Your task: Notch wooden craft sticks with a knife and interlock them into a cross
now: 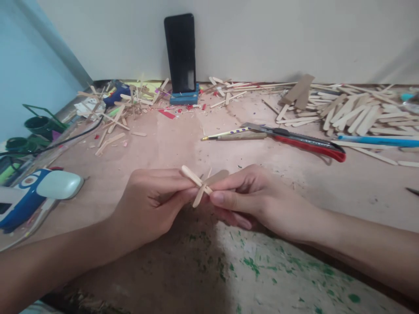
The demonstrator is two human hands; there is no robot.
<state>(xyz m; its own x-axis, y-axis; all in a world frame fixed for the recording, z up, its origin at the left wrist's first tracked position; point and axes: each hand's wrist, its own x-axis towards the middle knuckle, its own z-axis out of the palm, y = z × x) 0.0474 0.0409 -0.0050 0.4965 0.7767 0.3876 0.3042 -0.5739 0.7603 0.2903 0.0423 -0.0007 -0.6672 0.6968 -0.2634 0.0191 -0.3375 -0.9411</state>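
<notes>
Several pale wooden craft sticks (193, 175) cross each other between my two hands, above the middle of the table. My left hand (157, 198) pinches them from the left, thumb and forefinger closed. From the right, my right hand (245, 196) pinches the lower end of one stick with thumb and forefinger, its other fingers curled below. How the sticks are joined where they cross is too small to tell. Beyond the hands lie a red and black utility knife (307, 141) with its blade showing and a thin brown-handled tool (242, 136).
A phone (180, 52) leans upright on a blue stand (185, 97) by the wall. Loose craft sticks (353, 113) are heaped at the back right, with stick scraps (114, 117) at the back left. A white rounded case (60, 184) and green cups (39, 126) stand at left.
</notes>
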